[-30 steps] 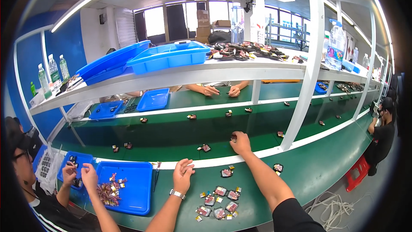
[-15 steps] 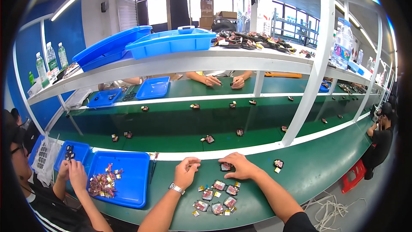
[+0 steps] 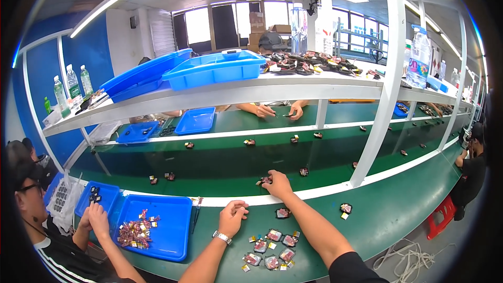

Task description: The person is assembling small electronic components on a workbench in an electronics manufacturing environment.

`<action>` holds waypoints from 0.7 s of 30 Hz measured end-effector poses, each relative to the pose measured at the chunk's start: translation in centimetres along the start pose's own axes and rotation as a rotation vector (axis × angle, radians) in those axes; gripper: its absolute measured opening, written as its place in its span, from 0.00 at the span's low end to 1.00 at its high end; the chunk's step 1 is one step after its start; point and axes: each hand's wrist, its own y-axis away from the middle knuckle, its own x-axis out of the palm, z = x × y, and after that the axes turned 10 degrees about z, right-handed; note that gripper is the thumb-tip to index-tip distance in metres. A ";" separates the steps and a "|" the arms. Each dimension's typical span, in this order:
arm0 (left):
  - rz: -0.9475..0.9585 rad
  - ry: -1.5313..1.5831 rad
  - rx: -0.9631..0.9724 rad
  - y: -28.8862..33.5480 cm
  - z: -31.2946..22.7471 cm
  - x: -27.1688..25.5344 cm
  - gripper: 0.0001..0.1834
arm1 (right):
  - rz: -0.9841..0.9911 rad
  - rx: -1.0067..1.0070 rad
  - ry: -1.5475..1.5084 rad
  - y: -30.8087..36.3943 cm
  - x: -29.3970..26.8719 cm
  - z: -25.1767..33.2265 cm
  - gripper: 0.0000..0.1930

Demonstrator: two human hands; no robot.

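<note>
My right hand [image 3: 278, 185] reaches across the white rail, its fingers closed on a small electronic module [image 3: 263, 181] with a dark case and pinkish wiring, on the green conveyor belt. The fingers partly hide that module. My left hand [image 3: 232, 218], a metal watch at its wrist, rests on the green tabletop with fingers loosely bent and apart, seemingly empty. Between my forearms lies a cluster of several similar modules [image 3: 272, 262] with small yellow-and-white tabs. One more module [image 3: 283, 213] sits just beyond the cluster, and another [image 3: 346, 208] lies to the right of my right forearm.
A blue tray [image 3: 184, 230] of small pink-wired parts stands on the left, with tweezers [image 3: 196, 215] beside it. A co-worker's hands [image 3: 96, 220] work nearby. The white post [image 3: 380, 89] rises right of my reach. Under the shelf [image 3: 236, 90], another person's hands [image 3: 283, 111] show.
My right hand has left the module on the tabletop and moved forward onto one on the belt. My left hand stays nearly in place. The view has tilted slightly upward.
</note>
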 end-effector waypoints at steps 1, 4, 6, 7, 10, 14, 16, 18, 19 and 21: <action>-0.030 0.005 -0.008 0.3 0.0 -0.4 0.10 | 0.052 -0.153 -0.125 1.2 -0.7 0.8 0.33; -0.016 0.087 -0.071 0.7 -0.4 -1.1 0.15 | 0.189 -0.427 -0.298 6.6 -2.9 3.1 0.33; 0.113 0.213 -0.155 0.1 -0.8 -1.3 0.16 | 0.265 -0.579 -0.355 9.9 -3.9 3.4 0.32; 0.230 0.333 -0.247 0.3 -1.1 -1.5 0.18 | 0.281 -0.619 -0.375 11.3 -4.0 3.9 0.32; 0.430 0.335 -0.299 0.9 -2.3 -1.0 0.19 | 0.371 -0.576 -0.368 13.5 -4.6 4.6 0.32; 0.507 0.393 -0.314 0.9 -2.7 -0.8 0.17 | 0.336 -0.598 -0.382 13.5 -4.4 3.8 0.32; 0.498 0.389 -0.326 0.9 -2.5 -1.0 0.17 | 0.252 -0.702 -0.319 13.3 -4.5 3.8 0.28; 0.426 0.406 -0.324 0.9 -2.9 -0.6 0.17 | 0.223 -0.774 -0.281 13.1 -4.1 3.4 0.26; 0.393 0.429 -0.313 0.9 -3.1 -0.4 0.18 | 0.159 -0.801 -0.197 13.0 -3.9 3.0 0.25; 0.375 0.447 -0.307 1.0 -2.8 -0.3 0.18 | 0.097 -0.830 -0.113 13.1 -3.8 3.2 0.23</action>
